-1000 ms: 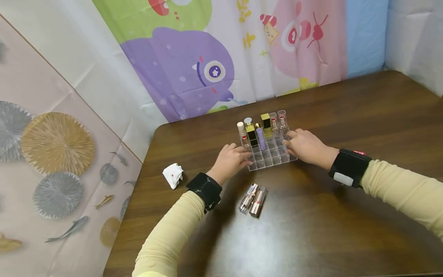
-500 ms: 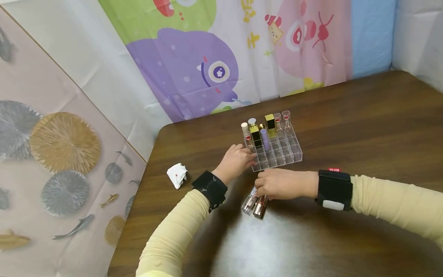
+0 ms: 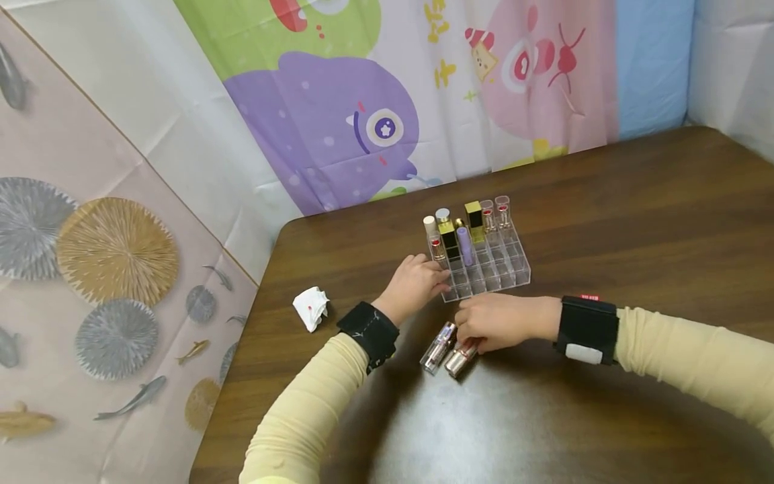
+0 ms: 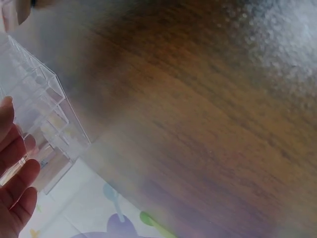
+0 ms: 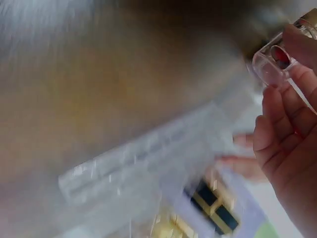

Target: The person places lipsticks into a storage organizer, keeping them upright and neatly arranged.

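Observation:
A clear acrylic lipstick organizer (image 3: 497, 270) stands on the table with several lipsticks upright in its rear rows. My left hand (image 3: 414, 286) rests against its left side, fingers loosely extended at the edge in the left wrist view. My right hand (image 3: 498, 319) pinches a gold lipstick (image 3: 461, 363) with a transparent cap (image 5: 270, 69) between thumb and fingers, low in front of the organizer. Beside it on the table lies a second clear-capped lipstick (image 3: 437, 348). The purple tube (image 3: 464, 245) and a black-and-gold lipstick (image 3: 448, 240) are among those in the slots.
A crumpled white tissue (image 3: 311, 308) lies on the brown wooden table (image 3: 605, 222) at the left. Behind the table hangs a cartoon-printed curtain (image 3: 357, 128). Another patterned cloth (image 3: 121, 235) covers the left side.
My right hand has left the organizer's right side, come down to the two lying lipsticks and taken hold of the right one, turning it slightly. My left hand has stayed at the organizer.

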Demonstrator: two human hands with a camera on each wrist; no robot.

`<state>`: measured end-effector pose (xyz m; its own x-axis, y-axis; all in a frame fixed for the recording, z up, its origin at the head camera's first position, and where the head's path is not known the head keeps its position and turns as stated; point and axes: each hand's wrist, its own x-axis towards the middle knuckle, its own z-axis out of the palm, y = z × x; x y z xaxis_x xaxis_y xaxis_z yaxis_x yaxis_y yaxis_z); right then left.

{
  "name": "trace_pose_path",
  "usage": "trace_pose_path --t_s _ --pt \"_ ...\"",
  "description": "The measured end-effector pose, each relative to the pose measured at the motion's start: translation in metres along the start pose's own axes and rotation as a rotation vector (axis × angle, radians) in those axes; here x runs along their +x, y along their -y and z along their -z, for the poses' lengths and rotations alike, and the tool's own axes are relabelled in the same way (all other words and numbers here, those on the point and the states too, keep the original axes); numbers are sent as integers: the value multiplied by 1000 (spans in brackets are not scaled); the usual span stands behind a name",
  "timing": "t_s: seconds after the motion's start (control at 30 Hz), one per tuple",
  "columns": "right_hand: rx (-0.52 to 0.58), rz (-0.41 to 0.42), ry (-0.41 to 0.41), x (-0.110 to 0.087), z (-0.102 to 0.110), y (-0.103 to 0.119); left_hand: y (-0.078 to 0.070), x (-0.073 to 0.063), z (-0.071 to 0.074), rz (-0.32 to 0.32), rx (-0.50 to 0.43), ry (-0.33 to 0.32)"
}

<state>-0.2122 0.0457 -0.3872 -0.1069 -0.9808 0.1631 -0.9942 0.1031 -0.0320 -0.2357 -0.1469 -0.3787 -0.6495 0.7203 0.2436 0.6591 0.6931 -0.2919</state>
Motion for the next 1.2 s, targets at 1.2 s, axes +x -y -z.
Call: trace_pose_path --t_s 1.2 --pt "-10 -605 -264 -9 72 -83 -2 0 -2 46 -19 23"
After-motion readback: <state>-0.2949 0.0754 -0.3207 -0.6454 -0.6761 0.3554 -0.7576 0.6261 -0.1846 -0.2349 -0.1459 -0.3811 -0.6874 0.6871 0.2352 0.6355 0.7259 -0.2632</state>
